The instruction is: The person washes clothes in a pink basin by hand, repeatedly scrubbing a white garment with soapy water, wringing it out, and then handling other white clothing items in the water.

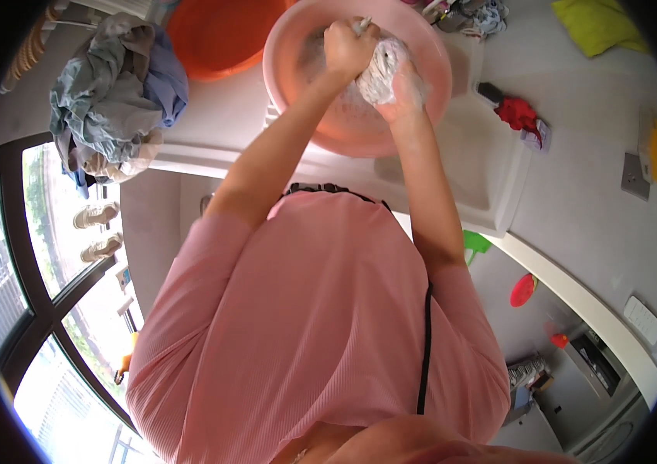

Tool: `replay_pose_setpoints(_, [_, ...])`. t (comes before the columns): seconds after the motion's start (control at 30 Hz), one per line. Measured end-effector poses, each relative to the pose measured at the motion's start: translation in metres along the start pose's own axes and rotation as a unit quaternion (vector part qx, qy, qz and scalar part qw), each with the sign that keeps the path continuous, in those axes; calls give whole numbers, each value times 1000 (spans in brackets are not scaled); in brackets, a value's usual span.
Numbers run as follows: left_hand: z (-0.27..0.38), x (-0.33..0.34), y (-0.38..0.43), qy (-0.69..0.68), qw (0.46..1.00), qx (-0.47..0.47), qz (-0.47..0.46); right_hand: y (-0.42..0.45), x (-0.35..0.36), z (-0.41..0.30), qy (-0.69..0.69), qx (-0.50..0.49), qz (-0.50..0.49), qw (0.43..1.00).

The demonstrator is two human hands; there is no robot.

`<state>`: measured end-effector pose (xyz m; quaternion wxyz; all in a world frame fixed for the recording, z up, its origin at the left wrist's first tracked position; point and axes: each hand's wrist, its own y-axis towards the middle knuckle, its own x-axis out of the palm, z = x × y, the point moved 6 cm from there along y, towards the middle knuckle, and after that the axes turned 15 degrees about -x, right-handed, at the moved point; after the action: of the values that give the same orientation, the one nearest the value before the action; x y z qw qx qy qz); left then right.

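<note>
A pink plastic basin (pixel 357 142) stands over the sink, with cloudy, sudsy water inside. Above it my right hand (pixel 407 87) grips a foamy, bunched-up white cloth (pixel 379 75) from the right side. Foam covers part of that hand. My left hand (pixel 349 49) is closed at the cloth's upper left, and a small whitish end of something, probably cloth, pokes out at the top of the fist. Whether it belongs to the same cloth cannot be told. Both forearms reach in over the near rim.
An orange basin (pixel 218 46) sits left of the pink one. Farther left is a heap of crumpled clothes (pixel 108 98). A white sink (pixel 467 180) lies beneath and to the right, with a dark brush (pixel 488 91) and a red cloth (pixel 517 113) beyond its edge.
</note>
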<state>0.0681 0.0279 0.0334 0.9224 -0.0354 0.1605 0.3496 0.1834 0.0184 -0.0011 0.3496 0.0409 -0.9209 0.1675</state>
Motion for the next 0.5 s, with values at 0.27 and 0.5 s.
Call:
replay_pose_setpoints(0.27, [-38,7,-5,-315,854,-342,-232,9,-11,-17,50,-24,25,998])
replay_pose_setpoints(0.5, [-2,-25,-29,-61,994,-21,-85,17,-32,-7,-13,-28,69,997])
